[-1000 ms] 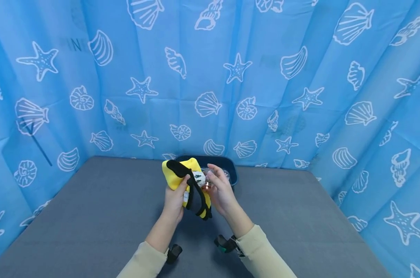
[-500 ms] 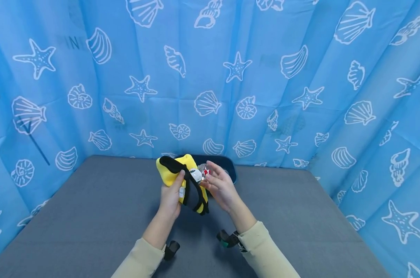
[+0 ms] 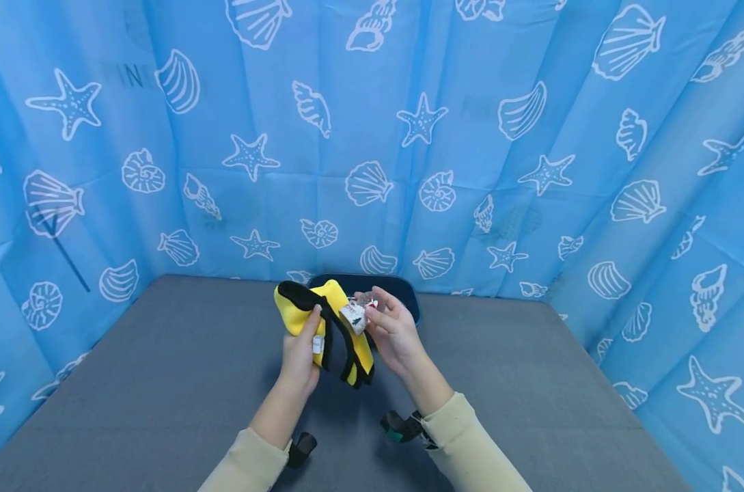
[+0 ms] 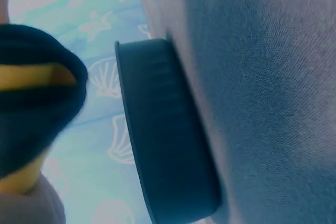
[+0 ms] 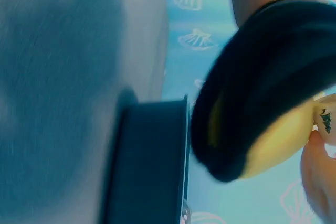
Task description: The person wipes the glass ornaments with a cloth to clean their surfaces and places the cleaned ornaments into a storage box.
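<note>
My left hand (image 3: 299, 352) grips a soft yellow cloth piece with black trim (image 3: 362, 348), its thumb over the near side. A small white tag (image 3: 318, 344) hangs from the cloth; its exact kind I cannot tell. Between the fingers of my right hand (image 3: 399, 335) is a small snow globe (image 3: 354, 316), with a white base printed with a green tree and a clear dome, tilted against the cloth. In the right wrist view, the snow globe's base (image 5: 326, 121) shows at the right edge beside the yellow cloth (image 5: 281, 140). My fingers partly cover the dome.
A dark blue plastic bin (image 3: 402, 287) stands behind the hands on the grey table (image 3: 181, 383), near a blue shell-print curtain (image 3: 421, 225). The bin's side (image 4: 163, 135) shows in the left wrist view. Black straps (image 3: 402, 427) hang by the wrists.
The snow globe has turned in my right fingers, so its printed base faces me and less of the red figure inside shows. Both hands and the cloth have shifted slightly.
</note>
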Available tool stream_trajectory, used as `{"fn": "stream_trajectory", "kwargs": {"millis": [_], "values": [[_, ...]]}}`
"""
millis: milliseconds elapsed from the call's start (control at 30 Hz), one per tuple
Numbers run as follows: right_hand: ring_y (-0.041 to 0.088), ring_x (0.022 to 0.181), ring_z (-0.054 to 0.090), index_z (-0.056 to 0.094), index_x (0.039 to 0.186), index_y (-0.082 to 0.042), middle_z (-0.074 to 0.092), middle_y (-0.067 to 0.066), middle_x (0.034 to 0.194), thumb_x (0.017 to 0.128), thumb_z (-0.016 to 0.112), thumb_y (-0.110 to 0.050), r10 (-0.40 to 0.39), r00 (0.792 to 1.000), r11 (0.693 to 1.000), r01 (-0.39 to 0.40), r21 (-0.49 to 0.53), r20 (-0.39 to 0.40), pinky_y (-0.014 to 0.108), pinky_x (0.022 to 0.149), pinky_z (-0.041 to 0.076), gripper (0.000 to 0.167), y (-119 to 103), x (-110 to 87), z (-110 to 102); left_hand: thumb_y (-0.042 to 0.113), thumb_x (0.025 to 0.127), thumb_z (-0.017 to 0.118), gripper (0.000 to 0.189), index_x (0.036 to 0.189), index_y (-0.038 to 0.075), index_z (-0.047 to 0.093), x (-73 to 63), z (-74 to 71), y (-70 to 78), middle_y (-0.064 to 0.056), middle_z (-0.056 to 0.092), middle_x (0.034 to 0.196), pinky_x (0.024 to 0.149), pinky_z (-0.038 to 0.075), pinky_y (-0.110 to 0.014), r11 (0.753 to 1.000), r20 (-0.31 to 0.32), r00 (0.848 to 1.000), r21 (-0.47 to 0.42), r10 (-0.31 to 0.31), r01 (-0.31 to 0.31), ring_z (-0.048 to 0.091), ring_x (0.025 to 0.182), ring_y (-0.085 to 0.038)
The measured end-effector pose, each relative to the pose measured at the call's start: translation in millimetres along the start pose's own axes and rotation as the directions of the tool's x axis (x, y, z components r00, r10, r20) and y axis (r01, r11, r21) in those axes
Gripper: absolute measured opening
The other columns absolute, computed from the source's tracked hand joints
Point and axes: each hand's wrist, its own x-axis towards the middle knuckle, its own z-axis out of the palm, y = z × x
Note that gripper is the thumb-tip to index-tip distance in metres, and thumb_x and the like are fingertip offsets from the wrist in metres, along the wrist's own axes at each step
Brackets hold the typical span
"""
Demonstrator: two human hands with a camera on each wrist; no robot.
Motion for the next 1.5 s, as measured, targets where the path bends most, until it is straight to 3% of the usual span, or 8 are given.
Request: {"fn": "stream_trajectory", "kwargs": {"millis": [167,367,667,800,967,1100,1333,1500], "values": [[0.032,0.118,0.049,0.040,0.140,0.004,0.046,0.023,0.141,0.098,0.055,-0.002,-0.063,0.995,0.954,0.082,-0.290,0.076,0.038,0.103,0.043,0.045,1.0,1.5,-1.0,0.042,0.093,0.064,0.047,0.123,0.010,0.046,-0.9,-6.2,0.9,0.002,0.060,0.108,0.088,0.051,-0.023,0.985,0.016,0.994,-0.128,-0.112,0.113,0.061,0.097,-0.008],[0.023,0.090,0.052,0.047,0.140,-0.006,0.055,0.012,0.110,0.097,0.061,-0.016,-0.088,0.984,0.791,0.163,-0.590,0.153,0.034,0.085,0.053,0.047,4.0,1.6,-8.1,0.050,0.091,0.063,0.052,0.124,0.013,0.046,0.1,-14.3,1.0,0.002,0.056,0.116,0.094,0.048,-0.025,0.957,0.054,0.988,-0.244,-0.148,0.157,0.058,0.104,-0.009],[0.027,0.089,0.056,0.050,0.136,-0.001,0.055,0.018,0.120,0.092,0.065,-0.004,-0.198,0.966,0.763,0.258,-0.592,0.167,0.025,0.080,0.052,0.046,9.5,-4.2,-1.1,0.049,0.090,0.064,0.055,0.121,0.007,0.048,-0.3,-13.7,0.2,0.001,0.060,0.102,0.083,0.050,-0.024,0.981,0.013,0.985,-0.091,-0.171,0.171,0.061,0.092,-0.008],[0.029,0.091,0.057,0.053,0.133,-0.003,0.055,0.015,0.124,0.089,0.069,-0.002,-0.215,0.967,0.730,0.251,-0.636,0.135,0.027,0.079,0.053,0.047,13.0,-4.9,2.5,0.059,0.093,0.052,0.065,0.131,0.007,0.044,0.2,-16.6,2.1,-0.002,0.057,0.110,0.080,0.043,-0.032,0.981,0.105,0.975,0.027,-0.194,0.192,0.056,0.096,-0.014],[0.031,0.094,0.057,0.056,0.130,-0.005,0.055,0.014,0.119,0.086,0.072,-0.002,-0.213,0.958,0.683,0.287,-0.672,0.193,0.033,0.078,0.055,0.046,16.0,-5.9,6.5,0.061,0.094,0.047,0.073,0.144,0.010,0.032,-0.6,-17.8,6.2,-0.009,0.044,0.133,0.089,0.039,-0.035,0.969,0.210,0.946,0.035,-0.247,0.246,0.049,0.111,-0.019],[0.032,0.100,0.060,0.056,0.129,-0.004,0.055,0.015,0.122,0.087,0.070,0.002,-0.168,0.962,0.717,0.269,-0.642,0.215,0.037,0.082,0.055,0.045,15.1,-6.8,6.9,0.044,0.096,0.056,0.061,0.140,0.007,0.033,0.3,-20.9,8.9,-0.007,0.043,0.132,0.094,0.043,-0.029,0.955,0.198,0.938,-0.026,-0.286,0.297,0.051,0.111,-0.015],[0.030,0.098,0.056,0.047,0.139,-0.004,0.051,0.019,0.128,0.093,0.060,0.002,-0.064,0.987,0.838,0.134,-0.529,0.149,0.032,0.083,0.053,0.048,3.5,-4.9,4.5,0.028,0.099,0.044,0.021,0.113,0.012,0.047,3.5,-37.3,13.8,0.002,0.063,0.104,0.084,0.051,-0.022,0.935,0.264,0.927,-0.162,-0.268,0.316,0.063,0.093,-0.008],[0.022,0.096,0.054,0.040,0.144,-0.007,0.050,0.021,0.132,0.099,0.051,-0.003,0.000,0.996,0.928,0.034,-0.372,0.091,0.030,0.079,0.051,0.047,-7.3,3.1,1.1,0.023,0.101,0.043,0.018,0.094,0.013,0.057,8.6,-51.3,20.2,0.004,0.070,0.088,0.077,0.053,-0.021,0.913,0.278,0.928,-0.253,-0.250,0.321,0.067,0.082,-0.008]]}}
